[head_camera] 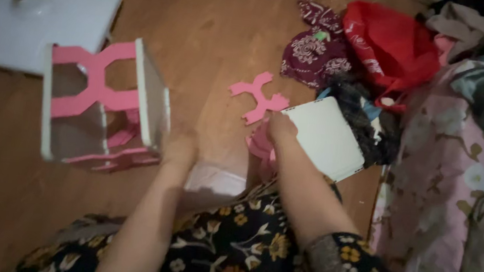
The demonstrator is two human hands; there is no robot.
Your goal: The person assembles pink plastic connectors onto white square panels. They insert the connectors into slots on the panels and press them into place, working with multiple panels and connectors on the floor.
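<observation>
- Head view: the left hand (180,148) grips the lower corner of a half-built cube frame (103,105) of 2 clear panels joined by pink connectors, holding it tilted off the wooden floor (216,30); nothing shows inside it.
- Right of the frame, the right hand (280,127) pinches a white panel (325,137) by its edge, fingers closed on it, possibly with pink pieces beneath.
- 1 loose pink connector (256,97) lies between frame and panel.
- Farther right, a heap of clothes (387,49).

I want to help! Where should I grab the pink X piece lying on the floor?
Pinch one arm of the pink X piece, coming from above. It lies flat on the wood floor with its four arms spread, and the upper-left arm points toward open floor, away from the right hand and white panel.
</observation>
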